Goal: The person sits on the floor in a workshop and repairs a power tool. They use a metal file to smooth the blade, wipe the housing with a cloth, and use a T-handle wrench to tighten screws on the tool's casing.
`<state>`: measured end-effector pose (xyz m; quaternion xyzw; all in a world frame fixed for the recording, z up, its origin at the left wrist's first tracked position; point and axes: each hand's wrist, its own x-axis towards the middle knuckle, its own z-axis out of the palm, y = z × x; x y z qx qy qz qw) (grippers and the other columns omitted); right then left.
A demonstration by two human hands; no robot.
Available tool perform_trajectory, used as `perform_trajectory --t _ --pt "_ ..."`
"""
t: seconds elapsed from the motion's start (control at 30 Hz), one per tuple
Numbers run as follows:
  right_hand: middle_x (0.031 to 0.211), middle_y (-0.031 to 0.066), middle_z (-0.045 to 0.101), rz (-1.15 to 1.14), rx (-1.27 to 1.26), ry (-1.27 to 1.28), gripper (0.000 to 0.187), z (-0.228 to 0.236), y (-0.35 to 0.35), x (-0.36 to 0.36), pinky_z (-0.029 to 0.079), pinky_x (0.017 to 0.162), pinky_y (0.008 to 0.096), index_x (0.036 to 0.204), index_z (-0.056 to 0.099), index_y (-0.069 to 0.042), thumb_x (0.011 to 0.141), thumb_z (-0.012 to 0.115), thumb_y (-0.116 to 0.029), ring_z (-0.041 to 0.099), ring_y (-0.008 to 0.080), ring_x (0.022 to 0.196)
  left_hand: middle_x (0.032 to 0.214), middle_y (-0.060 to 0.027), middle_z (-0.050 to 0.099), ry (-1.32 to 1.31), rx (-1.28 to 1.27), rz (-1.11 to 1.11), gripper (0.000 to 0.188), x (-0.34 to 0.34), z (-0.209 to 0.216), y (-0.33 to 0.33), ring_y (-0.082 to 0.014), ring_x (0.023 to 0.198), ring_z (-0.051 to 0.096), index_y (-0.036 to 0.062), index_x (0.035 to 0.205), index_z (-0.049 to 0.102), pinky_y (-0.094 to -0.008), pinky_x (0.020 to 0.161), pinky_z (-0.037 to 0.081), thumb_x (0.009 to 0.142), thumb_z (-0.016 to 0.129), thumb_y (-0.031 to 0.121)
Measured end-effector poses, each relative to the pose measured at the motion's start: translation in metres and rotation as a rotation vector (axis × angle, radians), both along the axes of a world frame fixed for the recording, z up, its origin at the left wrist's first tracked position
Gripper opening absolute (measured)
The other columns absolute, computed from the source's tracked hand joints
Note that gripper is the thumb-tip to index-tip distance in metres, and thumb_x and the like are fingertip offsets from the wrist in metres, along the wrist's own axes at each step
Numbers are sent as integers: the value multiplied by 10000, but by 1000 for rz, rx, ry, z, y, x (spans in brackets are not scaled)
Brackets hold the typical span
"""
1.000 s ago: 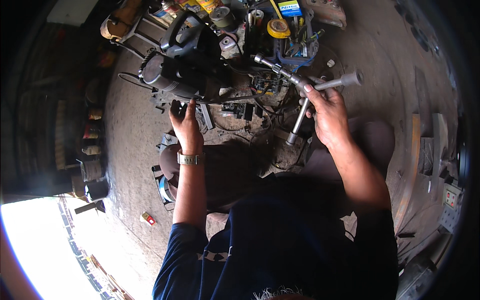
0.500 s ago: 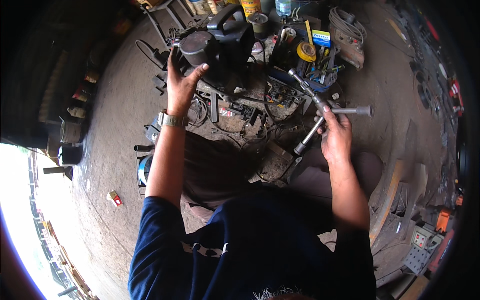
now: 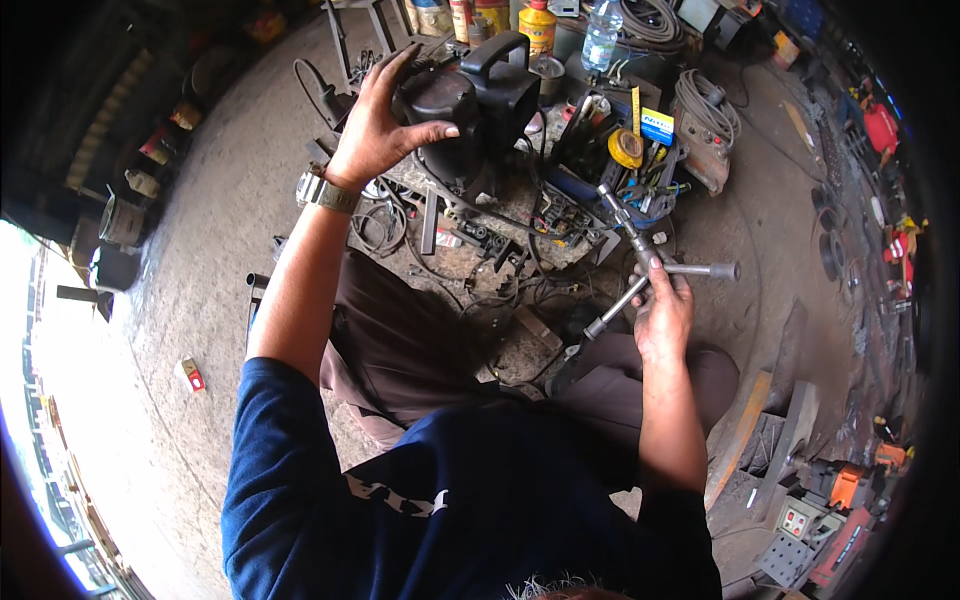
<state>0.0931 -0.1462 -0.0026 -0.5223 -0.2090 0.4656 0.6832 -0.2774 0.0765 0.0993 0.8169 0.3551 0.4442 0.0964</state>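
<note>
My left hand (image 3: 388, 128), a watch on its wrist, is raised with fingers and thumb spread beside a black machine (image 3: 446, 92). The machine has a round housing and a carry handle on top; whether my fingertips touch it I cannot tell. Lower right, my right hand (image 3: 664, 308) is closed around the hub of a three-way socket wrench (image 3: 638, 286). Its three metal arms stick out past my fingers. Beyond the wrench sits a tray of hand tools (image 3: 652, 200) with a yellow tape measure (image 3: 626, 149) in it.
Loose cables (image 3: 385, 222) and metal parts (image 3: 490, 245) litter the low work surface before me. Coiled grey cable (image 3: 706, 100) lies at the far right. Bottles, among them a clear one (image 3: 601, 38), stand at the back. A small red and white box (image 3: 192, 375) lies on the floor.
My view has shifted, so the machine and tray appear lower and further right. My left hand's fingers have spread and lifted along the machine's side. The wrench stays in my right hand.
</note>
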Motion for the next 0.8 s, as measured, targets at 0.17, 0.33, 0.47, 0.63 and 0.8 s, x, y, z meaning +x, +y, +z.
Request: perform_trajectory --t 0.17,0.33,0.47,0.63,0.8 --pt "950 58 698 8 -5 4 289 2 0 -3 449 546 233 1263 635 -17 1020 687 -165 642 109 766 1463 -224 524 63 78 91 1060 7 -4 -4 -406 1365 508 42 1490 501 -487 1140 432 655 952 514" --pt "949 52 697 23 7 -5 287 0 0 -3 448 549 231 1258 639 -23 1018 692 -173 640 108 769 1509 -223 496 129 167 195 1007 19 -5 -13 -394 1409 482 54 1493 515 -470 1166 419 690 949 477" --pt "951 54 697 6 -13 4 294 1 0 -3 452 556 233 1260 636 -22 1020 692 -181 640 107 776 1528 -317 391 -65 91 288 1156 36 -13 -26 -476 1404 427 -28 1527 376 -505 1190 370 665 966 467" --pt "959 61 695 6 -8 5 318 5 -1 -3 452 561 236 1273 625 -10 1020 694 -190 641 109 779 1535 -357 349 -363 -76 414 1313 67 -54 -45 -464 1452 367 -120 1558 201 -486 1213 336 660 986 429" --pt "960 65 692 -5 13 34 337 2 -1 -1 455 569 241 1281 610 -11 1013 708 -192 652 126 784 1476 -335 450 -421 -123 520 1308 84 -92 -39 -434 1383 470 -115 1543 234 -461 1177 381 627 1009 407"
